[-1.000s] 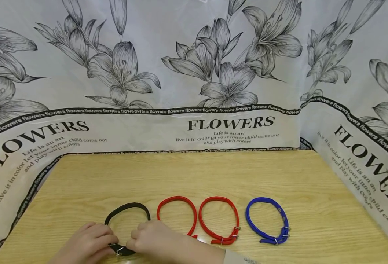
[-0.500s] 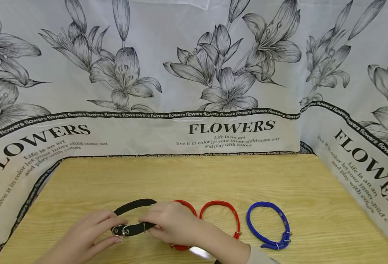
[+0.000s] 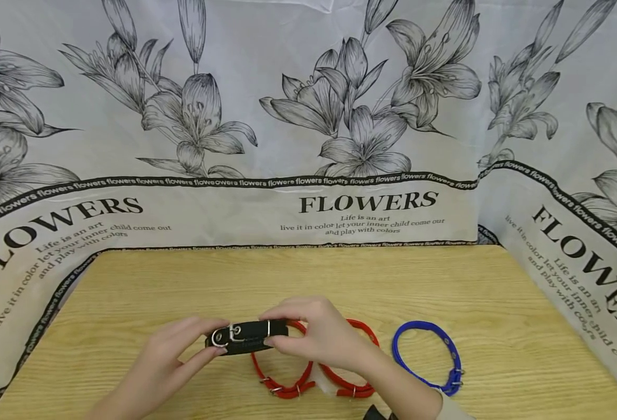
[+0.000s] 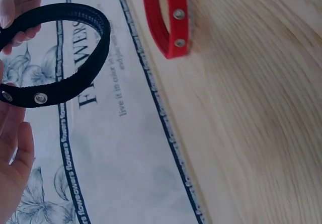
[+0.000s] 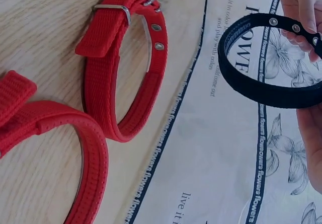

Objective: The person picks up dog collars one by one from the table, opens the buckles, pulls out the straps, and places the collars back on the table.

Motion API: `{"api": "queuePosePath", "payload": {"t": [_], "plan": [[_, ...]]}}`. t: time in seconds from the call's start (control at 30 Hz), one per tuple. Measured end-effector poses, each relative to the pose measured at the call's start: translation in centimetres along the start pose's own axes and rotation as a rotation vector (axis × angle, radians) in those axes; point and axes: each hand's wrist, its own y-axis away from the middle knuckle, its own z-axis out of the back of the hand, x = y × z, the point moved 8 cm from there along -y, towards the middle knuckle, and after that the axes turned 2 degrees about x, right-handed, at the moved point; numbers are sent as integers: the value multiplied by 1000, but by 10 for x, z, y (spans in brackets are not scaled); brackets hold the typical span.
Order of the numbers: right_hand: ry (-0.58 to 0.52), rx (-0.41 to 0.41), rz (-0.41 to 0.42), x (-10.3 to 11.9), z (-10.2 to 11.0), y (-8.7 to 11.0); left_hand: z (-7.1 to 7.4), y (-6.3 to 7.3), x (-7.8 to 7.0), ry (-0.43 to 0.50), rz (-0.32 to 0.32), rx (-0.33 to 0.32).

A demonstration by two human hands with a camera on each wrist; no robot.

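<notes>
Head view: from where I stand, the largest thing is a white cloth backdrop (image 3: 224, 216) printed with grey lilies and the word FLOWERS, filling the upper half of the frame. Below it spreads a pale wood-grain counter (image 3: 287, 274).

Two bare hands meet at the lower centre. The left hand (image 3: 169, 350) comes in from the lower left, the right hand (image 3: 319, 338) from the lower right. Between them, raised off the counter, is a black collar (image 3: 251, 337), buckled into a loop. It appears edge-on, its long axis running left to right, the right end slightly higher. Neither hand is nearer: the left fingers are clamped on its left end, the right fingers on its right, thumbs beneath. Both wrist views show it as an open ring.

Behind and below the right hand, on the counter, lie a left red collar (image 3: 290, 392) and a right red collar (image 3: 363, 389); a blue collar (image 3: 452, 380) lies farther right.

Smallest is the black collar's silver buckle (image 3: 233, 333), beside the left fingertips, facing the head camera.
</notes>
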Motion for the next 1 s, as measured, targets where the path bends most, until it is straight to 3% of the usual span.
{"api": "queuePosePath", "payload": {"t": [0.2, 0.33, 0.47, 0.6, 0.7, 0.8, 1.0], "plan": [[-176, -23, -164, -10, 10, 8, -2, -8, -7, 88, 5, -90], [-245, -38, -206, -13, 15, 12, -6, -14, -8, 75, 98, -70], [-234, -36, -198, -14, 18, 14, -11, -23, -8, 32, 176, -26], [-219, -25, -195, -15, 19, 14, -17, -36, -15, 37, 125, -29], [-223, -21, -186, -15, 17, 15, -20, -45, -22, 57, 35, -72], [-225, -20, -160, -13, 15, 15, -23, -49, -26, 73, -6, -110], [-229, -15, -161, -14, 13, 17, -27, -49, -29, 81, 9, -114]]}}
